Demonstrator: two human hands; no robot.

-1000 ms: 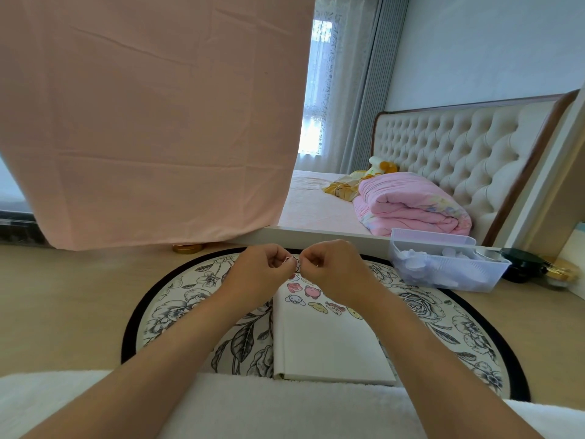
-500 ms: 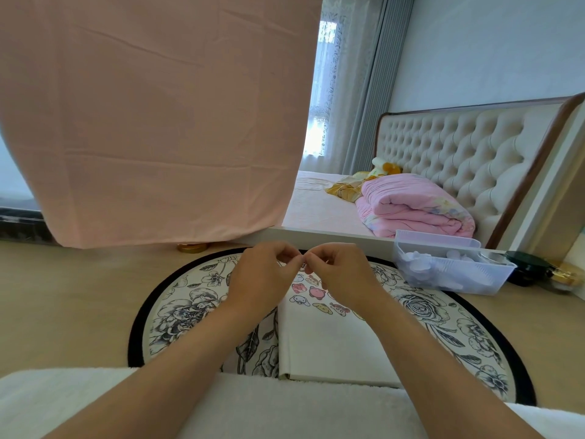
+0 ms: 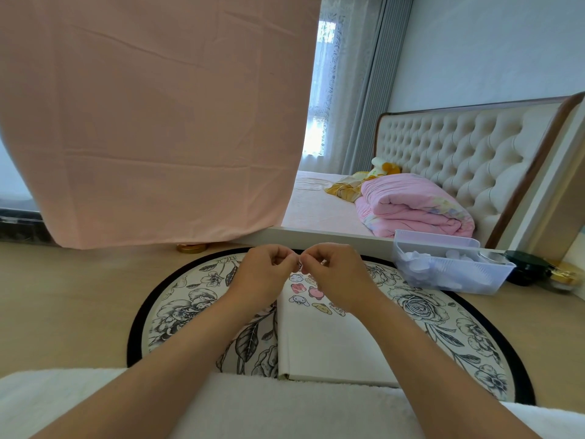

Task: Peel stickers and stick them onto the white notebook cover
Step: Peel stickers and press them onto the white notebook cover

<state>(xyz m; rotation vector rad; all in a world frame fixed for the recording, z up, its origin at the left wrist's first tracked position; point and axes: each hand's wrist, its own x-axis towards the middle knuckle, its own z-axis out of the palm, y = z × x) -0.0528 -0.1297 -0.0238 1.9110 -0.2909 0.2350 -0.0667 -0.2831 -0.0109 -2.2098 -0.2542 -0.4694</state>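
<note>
Compared with half a second ago, almost nothing has shifted: left hand (image 3: 262,275) and right hand (image 3: 340,277) remain joined at the fingertips above the far edge of the white rectangular hardcover notebook (image 3: 332,343), and only the scrap between them shows a little more plainly.

1. Round black-rimmed mat with grey flower print (image 3: 190,299): lies on the wooden floor and carries the work.
2. Notebook: closed and flat on the mat, with its near edge hidden under the white fleecy cloth (image 3: 285,410) in the foreground. The near part of the cover is bare.
3. Hands: both are curled, thumb against forefinger, each pinching one side of the same scrap.
4. Cluster of small pink, white and yellow cartoon stickers (image 3: 311,294): already laid on the far part of the cover.
5. Small pale paper sticker with pink marks (image 3: 299,266): held in the air above the notebook's far edge, apart from the cover. I cannot tell whether it has parted from its backing.

Handling, as I judge it: the sticker is near weightless, thin, limp and tacky on one face. It is liable to curl, crease or cling to a fingertip. I advise holding it at the very edge only, with the glued face kept off the skin. The notebook is stiff and should stay put under light pressure.
</note>
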